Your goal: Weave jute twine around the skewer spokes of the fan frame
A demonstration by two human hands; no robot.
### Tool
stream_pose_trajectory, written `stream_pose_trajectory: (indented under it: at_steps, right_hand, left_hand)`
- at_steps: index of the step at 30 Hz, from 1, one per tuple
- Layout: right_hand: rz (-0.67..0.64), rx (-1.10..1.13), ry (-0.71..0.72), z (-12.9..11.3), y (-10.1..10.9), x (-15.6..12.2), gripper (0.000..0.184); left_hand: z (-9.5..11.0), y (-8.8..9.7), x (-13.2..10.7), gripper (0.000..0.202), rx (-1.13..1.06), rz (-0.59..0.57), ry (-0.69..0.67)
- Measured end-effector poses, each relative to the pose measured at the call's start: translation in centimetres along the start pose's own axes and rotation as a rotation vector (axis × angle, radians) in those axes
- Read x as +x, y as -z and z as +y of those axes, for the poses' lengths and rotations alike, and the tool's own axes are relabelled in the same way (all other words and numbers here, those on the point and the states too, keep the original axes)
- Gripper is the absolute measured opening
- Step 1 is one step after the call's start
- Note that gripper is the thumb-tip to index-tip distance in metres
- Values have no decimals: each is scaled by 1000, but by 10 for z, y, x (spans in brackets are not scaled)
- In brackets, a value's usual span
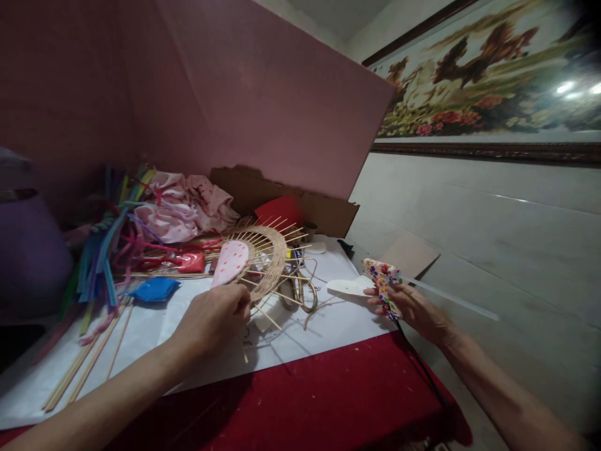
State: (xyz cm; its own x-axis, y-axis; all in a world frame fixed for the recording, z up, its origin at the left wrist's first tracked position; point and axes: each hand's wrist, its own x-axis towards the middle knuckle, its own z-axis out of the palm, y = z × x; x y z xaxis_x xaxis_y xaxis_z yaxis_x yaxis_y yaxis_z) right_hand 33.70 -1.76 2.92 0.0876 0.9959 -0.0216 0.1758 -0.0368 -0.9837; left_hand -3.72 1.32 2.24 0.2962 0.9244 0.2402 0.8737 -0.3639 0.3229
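Note:
My left hand (220, 316) is closed on the near edge of a round twine weaving (277, 257) with thin sticks radiating from it. Pink fabric with red dots (233, 258) covers part of its centre. At the right, my right hand (413, 310) grips a flower-patterned hot glue gun (382, 279), its nozzle end pointing left. A pale glue stick (460, 300) juts from its rear, and a black cord runs down from the handle. Under the weaving lie scissors (306, 294), partly hidden by the sticks. A white oval piece (347, 287) sits near the glue gun's tip.
White paper (323, 335) covers much of the red table (328, 401). To the left are colourful pipe cleaners (96, 263), loose sticks (84, 360), a blue packet (154, 289), a red packet (190, 262) and crumpled pink fabric (183, 207). Cardboard (328, 216) stands behind; a tiled wall borders the right.

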Motion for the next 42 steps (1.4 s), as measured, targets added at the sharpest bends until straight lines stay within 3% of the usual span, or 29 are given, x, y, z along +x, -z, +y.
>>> stream_pose_trajectory:
  at_steps: [9, 14, 20, 26, 32, 37, 42]
  right_hand:
    - [-135, 482, -62, -17, -38, -23, 21]
    - [-25, 270, -40, -18, -51, -22, 28]
    - [265, -52, -83, -5, -42, -7, 47]
    - [390, -188, -111, -4, -34, -6, 34]
    - [178, 17, 59, -24, -66, -40, 28]
    - [-53, 7, -112, -35, -112, -66, 30]
    - [-294, -127, -95, -40, -147, -65, 39]
  left_hand:
    - [-1, -1, -1, 17, -8, -4, -5]
    - [0, 0, -1, 19, -8, 4, -12]
    - [1, 1, -2, 18, -9, 1, -18]
    - [1, 1, -2, 17, -5, -10, -6]
    - [3, 2, -2, 17, 9, -1, -4]
    - [2, -1, -2, 18, -8, -2, -13]
    - [0, -4, -3, 16, -9, 18, -39]
